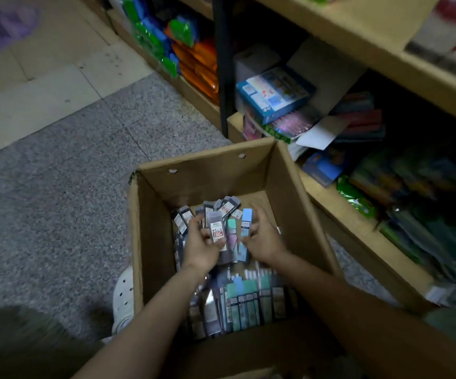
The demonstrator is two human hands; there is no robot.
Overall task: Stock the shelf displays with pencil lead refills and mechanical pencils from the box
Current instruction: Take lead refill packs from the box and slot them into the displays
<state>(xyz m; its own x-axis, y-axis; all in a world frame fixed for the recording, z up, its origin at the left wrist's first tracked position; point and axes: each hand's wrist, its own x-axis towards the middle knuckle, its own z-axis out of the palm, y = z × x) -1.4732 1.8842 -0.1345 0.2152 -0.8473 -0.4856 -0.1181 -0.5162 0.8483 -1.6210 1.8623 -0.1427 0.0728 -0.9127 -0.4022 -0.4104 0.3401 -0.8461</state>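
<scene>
Left hand (203, 246): fingers curled round a fanned bundle of dark lead refill packs (216, 228), the front one bearing a white and red label. The fan suggests packs gathered one after another, faces outward so labels can be read.

Right hand (262, 237): fingers curled round a light blue pack (246, 224), held upright just beside the left hand's bundle, with teal and lilac packs between the two hands. Judged purpose: adding to or sorting the handful by type before it leaves the box.

Cardboard box (207, 173): open-topped, on the grey speckled floor (57, 173), both hands down inside it. Remaining stock (248, 299) lies in rows along the near end, teal and grey packs side by side; whether mechanical pencils are among them cannot be told.

Wooden shelf unit (358, 31): just right of the box, its lower tier crowded with assorted packaged goods, blurred. No refill display is identifiable. Stocking not yet begun for this handful.
</scene>
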